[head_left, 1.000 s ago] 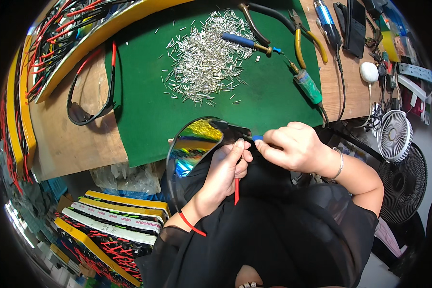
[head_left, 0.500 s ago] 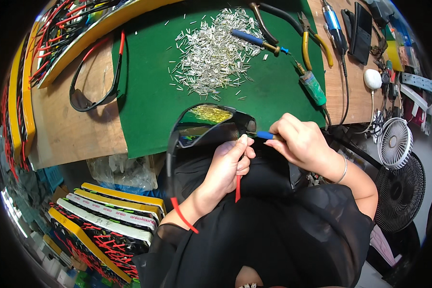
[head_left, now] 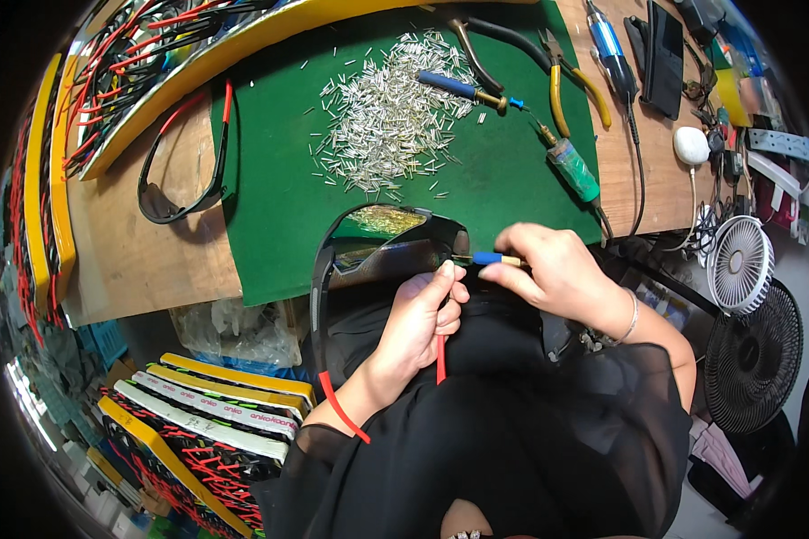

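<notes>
A pair of dark wraparound glasses (head_left: 318,301) with red temple tips is in my left hand (head_left: 420,314). The thumb and fingers of that hand are closed near the hinge of the frame's right end. The lens mirrors gold and silver. One temple bends down over my left forearm; the other's red tip hangs below my fingers. A small screwdriver with a blue and brass handle (head_left: 488,258) points leftward at that hinge. My right hand (head_left: 557,265) surrounds its back end, thumb and forefinger spread apart from the handle. Whether the handle's end touches my palm is hidden.
On the green mat (head_left: 279,242) lie a heap of small metal pins (head_left: 391,117), another blue-handled tool (head_left: 449,84), yellow-handled pliers (head_left: 559,99) and a green-handled tool (head_left: 573,169). More glasses (head_left: 166,214) rest at left. Boxes of glasses (head_left: 180,449) stand lower left; fans (head_left: 740,265) at right.
My right thumb and forefinger have moved apart from the screwdriver handle, showing more of it. The glasses stay in my left hand, with little movement. The whole view has shifted slightly.
</notes>
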Available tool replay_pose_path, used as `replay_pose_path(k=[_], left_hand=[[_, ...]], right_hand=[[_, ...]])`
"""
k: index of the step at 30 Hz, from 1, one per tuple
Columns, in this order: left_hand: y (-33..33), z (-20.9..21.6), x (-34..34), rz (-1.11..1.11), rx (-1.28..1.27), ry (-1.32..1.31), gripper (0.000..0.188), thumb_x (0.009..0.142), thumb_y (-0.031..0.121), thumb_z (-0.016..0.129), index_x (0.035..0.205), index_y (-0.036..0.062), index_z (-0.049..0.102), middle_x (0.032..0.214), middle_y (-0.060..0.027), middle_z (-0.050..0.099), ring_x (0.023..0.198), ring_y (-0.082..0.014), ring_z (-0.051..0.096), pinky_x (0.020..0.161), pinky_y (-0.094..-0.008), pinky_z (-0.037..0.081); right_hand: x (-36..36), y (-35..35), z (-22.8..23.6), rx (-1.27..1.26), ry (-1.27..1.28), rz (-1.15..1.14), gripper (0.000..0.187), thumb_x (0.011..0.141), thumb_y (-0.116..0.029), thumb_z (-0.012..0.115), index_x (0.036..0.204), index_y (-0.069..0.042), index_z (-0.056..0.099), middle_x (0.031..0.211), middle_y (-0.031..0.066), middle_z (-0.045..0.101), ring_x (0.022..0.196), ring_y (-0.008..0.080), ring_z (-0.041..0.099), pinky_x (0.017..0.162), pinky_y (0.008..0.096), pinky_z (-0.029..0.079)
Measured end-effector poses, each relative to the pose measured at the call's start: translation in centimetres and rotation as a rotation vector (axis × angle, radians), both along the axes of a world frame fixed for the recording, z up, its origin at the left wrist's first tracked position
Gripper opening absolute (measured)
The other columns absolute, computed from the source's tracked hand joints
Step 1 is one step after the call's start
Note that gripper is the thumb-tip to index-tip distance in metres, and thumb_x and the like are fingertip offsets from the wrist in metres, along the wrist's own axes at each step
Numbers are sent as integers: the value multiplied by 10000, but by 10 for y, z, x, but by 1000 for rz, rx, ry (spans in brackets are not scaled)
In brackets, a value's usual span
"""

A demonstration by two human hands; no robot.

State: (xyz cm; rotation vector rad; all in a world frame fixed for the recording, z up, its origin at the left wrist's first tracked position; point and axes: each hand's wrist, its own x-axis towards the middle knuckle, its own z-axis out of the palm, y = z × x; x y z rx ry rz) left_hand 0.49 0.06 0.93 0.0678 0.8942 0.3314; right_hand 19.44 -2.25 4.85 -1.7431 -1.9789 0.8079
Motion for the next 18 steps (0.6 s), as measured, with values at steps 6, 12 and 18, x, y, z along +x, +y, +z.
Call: replay_pose_path(k=[6,12,18], left_hand=[[0,2,0,3,3,0,238,932,246,452,941,15,508,697,-15,511,424,-27,301,376,-172,235],[0,0,-1,1,6,-21,245,929,254,459,948,14,507,701,-16,510,431,-27,307,383,-171,238],[0,0,-2,2,2,-37,227,925,251,466,941,30,515,688,-2,520,430,-31,319,387,-168,262]], right_hand=[[-2,5,13,-40,87,-26,245,756,-226,664,790,-36,513,754,101,545,587,253,567,513,342,455],[-1,-1,5,-107,-42,39,270,790,-267,629,760,-13,539,678,142,559,581,305,564,532,371,459],[-2,1,8,-117,109,-38,217,786,-222,625,778,-23,538,686,128,529,603,293,559,531,359,455]])
